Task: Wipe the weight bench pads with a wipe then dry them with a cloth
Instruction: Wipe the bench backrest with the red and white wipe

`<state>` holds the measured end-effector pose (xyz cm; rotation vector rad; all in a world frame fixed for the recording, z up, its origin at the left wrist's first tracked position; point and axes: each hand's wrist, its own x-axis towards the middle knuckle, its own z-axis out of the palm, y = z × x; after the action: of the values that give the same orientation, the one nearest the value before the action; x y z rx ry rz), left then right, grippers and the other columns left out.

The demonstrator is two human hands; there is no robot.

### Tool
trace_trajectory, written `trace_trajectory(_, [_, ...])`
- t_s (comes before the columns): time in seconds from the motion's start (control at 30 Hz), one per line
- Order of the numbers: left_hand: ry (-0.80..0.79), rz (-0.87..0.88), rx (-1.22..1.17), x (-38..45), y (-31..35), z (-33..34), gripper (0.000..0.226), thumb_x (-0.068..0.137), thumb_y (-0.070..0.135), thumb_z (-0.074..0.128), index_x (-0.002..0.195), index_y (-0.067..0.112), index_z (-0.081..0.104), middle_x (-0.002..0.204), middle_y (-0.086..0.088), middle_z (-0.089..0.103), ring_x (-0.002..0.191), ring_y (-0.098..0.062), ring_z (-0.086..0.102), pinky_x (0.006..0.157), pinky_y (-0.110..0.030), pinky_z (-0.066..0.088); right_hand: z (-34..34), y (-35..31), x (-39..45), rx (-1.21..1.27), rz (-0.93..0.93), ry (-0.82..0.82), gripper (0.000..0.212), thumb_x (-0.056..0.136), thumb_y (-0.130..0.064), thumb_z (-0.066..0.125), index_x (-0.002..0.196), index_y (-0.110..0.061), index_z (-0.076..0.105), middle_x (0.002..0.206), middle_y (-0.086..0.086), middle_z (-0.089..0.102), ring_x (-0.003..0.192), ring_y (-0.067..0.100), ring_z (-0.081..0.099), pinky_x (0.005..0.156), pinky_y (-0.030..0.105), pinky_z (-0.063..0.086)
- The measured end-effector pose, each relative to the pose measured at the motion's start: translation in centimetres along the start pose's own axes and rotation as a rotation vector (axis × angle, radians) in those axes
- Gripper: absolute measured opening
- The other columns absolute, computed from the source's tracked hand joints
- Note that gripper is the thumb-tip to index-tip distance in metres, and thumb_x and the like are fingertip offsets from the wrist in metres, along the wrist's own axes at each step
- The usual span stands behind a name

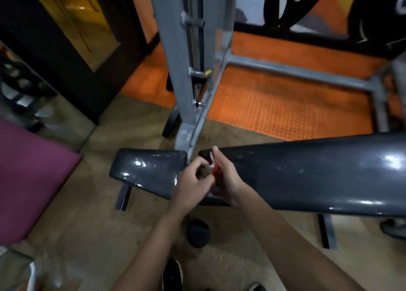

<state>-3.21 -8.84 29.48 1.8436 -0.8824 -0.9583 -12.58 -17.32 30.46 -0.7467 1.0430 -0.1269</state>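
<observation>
Right now both hands meet above the gap between the two bench pads, working on a small packet [212, 170] with pink and red showing on it, probably the wipe or its wrapper, though blur hides the detail. The right hand [228, 180] has its fingers curled round the packet from the far side, one finger raised, seemingly to steady it. The left hand [193, 180] pinches at the near edge of the same packet, thumb and fingertips drawn together, which reads as peeling or pulling a wipe free.

Just beyond the grip, to its left, lies the short seat pad [149, 170]; to its right stretches the long back pad [307, 174], both dark and glossy. Neither hand touches a pad, so wiping looks not yet begun here. Past the grip rises the grey steel upright [175, 71] of the frame, standing on orange matting [285, 106]. No drying cloth is visible.
</observation>
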Motion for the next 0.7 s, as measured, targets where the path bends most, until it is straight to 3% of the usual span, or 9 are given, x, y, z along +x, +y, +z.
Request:
trace_trajectory(0.07, [-0.093,-0.02,-0.107,-0.4,1.9,0.2,0.009,0.084,0.029,0.062,0.085,0.032,0.071,0.079,0.005,0.072,0.081,-0.015,0.071,0.066,-0.034,0.058,0.0,-1.2,-1.5,0.094,-0.004,0.007,0.059,0.095,-0.067,0.049,0.08,-0.014,0.07,0.067,0.006,0.067,0.058,0.019,0.066,0.057,0.027,0.051])
trace_trajectory(0.17, [0.076,0.006,-0.109,0.1,2.7,0.4,0.02,0.09,0.025,0.062,0.09,0.042,0.072,0.097,0.013,0.072,0.097,-0.012,0.069,0.072,-0.021,0.055,-0.8,-2.5,-3.0,0.176,0.003,0.04,0.044,0.097,-0.049,0.056,0.103,-0.008,0.071,0.088,0.012,0.076,0.085,0.029,0.07,0.078,0.039,0.055])
trace_trajectory(0.23, [0.215,0.041,0.11,0.8,3.2,0.6,0.031,0.091,0.019,0.066,0.112,0.042,0.062,0.118,0.018,0.057,0.115,-0.009,0.057,0.085,-0.018,0.046,-1.2,-3.3,-3.9,0.17,0.004,0.05,0.032,0.098,-0.034,0.055,0.111,-0.01,0.069,0.095,0.012,0.079,0.094,0.03,0.07,0.082,0.041,0.056])
trace_trajectory(0.27, [0.224,-0.024,0.188,1.2,3.6,0.6,0.04,0.09,0.025,0.068,0.126,0.038,0.056,0.127,0.015,0.049,0.122,-0.011,0.048,0.091,-0.02,0.04,-1.3,-3.6,-4.2,0.181,-0.002,0.04,0.029,0.098,-0.03,0.055,0.116,-0.011,0.068,0.101,0.013,0.079,0.099,0.032,0.07,0.087,0.045,0.057])
trace_trajectory(0.33, [0.145,-0.211,0.089,2.0,3.9,0.6,0.056,0.091,0.033,0.068,0.142,0.033,0.045,0.138,0.006,0.048,0.126,-0.017,0.047,0.099,-0.031,0.044,-1.4,-4.1,-4.4,0.163,-0.016,0.048,0.028,0.1,-0.027,0.054,0.123,-0.015,0.063,0.115,0.016,0.074,0.109,0.037,0.068,0.099,0.056,0.054])
trace_trajectory(0.4, [0.08,-0.259,-0.125,2.8,3.9,0.6,0.049,0.094,0.026,0.067,0.14,0.028,0.05,0.135,0.0,0.059,0.119,-0.017,0.058,0.093,-0.032,0.053,-1.9,-4.5,-4.5,0.136,-0.039,0.055,0.024,0.103,-0.028,0.052,0.123,-0.017,0.06,0.116,0.017,0.073,0.109,0.039,0.069,0.099,0.058,0.054])
trace_trajectory(0.5, [0.065,-0.207,-0.159,3.5,4.3,0.4,0.032,0.097,0.023,0.064,0.129,0.028,0.06,0.124,0.001,0.065,0.109,-0.013,0.063,0.085,-0.029,0.057,-3.4,-4.9,-4.7,0.137,-0.051,0.061,0.031,0.105,-0.038,0.052,0.128,-0.019,0.06,0.111,0.016,0.077,0.103,0.041,0.074,0.088,0.058,0.059])
trace_trajectory(0.63, [0.006,-0.122,0.047,4.7,4.7,1.3,0.03,0.103,0.032,0.052,0.131,0.026,0.06,0.117,0.011,0.062,0.103,-0.004,0.057,0.081,-0.024,0.045,-7.4,-4.8,-4.9,0.155,-0.098,0.136,0.043,0.104,-0.047,0.052,0.138,-0.021,0.056,0.124,0.015,0.073,0.113,0.039,0.071,0.1,0.06,0.053])
trace_trajectory(0.7, [-0.047,-0.092,0.168,5.6,5.0,3.1,0.033,0.103,0.033,0.05,0.134,0.023,0.058,0.117,0.008,0.06,0.103,-0.006,0.055,0.084,-0.024,0.041,-10.4,-5.1,-5.6,0.137,-0.137,0.212,0.042,0.106,-0.047,0.047,0.138,-0.022,0.054,0.126,0.014,0.072,0.113,0.04,0.07,0.093,0.056,0.056])
